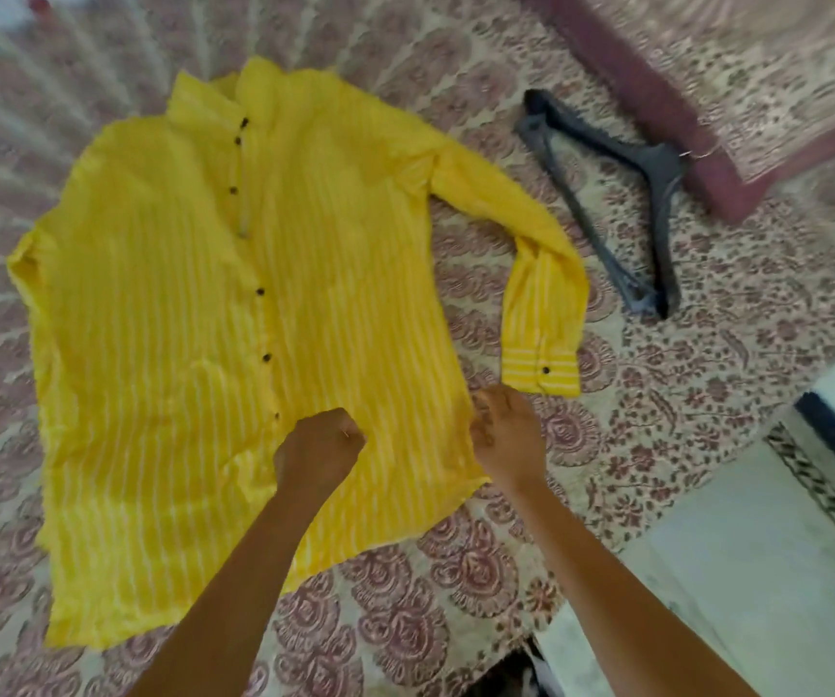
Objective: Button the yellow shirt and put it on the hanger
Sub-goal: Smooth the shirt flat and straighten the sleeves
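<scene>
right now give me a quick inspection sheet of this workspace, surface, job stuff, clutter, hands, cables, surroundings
surface: patterned bedspread, maroon paisley print, shirt and hanger lying on it.
job's things: yellow shirt spread flat, front up, dark buttons along the placket; one sleeve folded down at the side. Grey hanger lies beside the shirt, apart from it, empty.
clutter: nothing seen.
grippers: left hand closed on the placket near the lowest button; right hand closed at the shirt's edge by the hem. Whether the lowest button is fastened cannot be told.
cables: nothing seen.
surroundings: pillow with maroon border past the hanger; pale floor beside the bed.
</scene>
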A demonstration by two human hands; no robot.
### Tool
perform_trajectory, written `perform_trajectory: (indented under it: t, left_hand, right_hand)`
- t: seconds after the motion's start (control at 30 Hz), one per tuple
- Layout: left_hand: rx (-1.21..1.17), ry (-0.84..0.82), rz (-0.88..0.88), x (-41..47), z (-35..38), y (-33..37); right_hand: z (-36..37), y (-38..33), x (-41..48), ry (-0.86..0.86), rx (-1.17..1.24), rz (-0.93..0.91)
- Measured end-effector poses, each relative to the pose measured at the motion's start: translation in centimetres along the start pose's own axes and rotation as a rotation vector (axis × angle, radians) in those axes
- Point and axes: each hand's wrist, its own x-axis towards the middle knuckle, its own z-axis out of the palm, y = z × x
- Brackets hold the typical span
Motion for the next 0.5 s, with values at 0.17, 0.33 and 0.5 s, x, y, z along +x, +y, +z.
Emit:
perform_trajectory:
  t: [0.17,0.33,0.5]
  left_hand:
    - [-0.034,-0.036,0.096,3.6,1.8,8.2]
    - [-0.047,-0.03,0.185,6.2,4.6,17.0]
    - [-0.099,-0.011,0.208,9.3,5.0,24.5]
  right_hand:
    - [-3.7,5.2,5.0,0.168,0.033,0.347]
    - [-4.9,9.8,8.8,0.084,0.145,0.599]
    - [-5.5,12.2,11.7,-0.048,0.289,0.553]
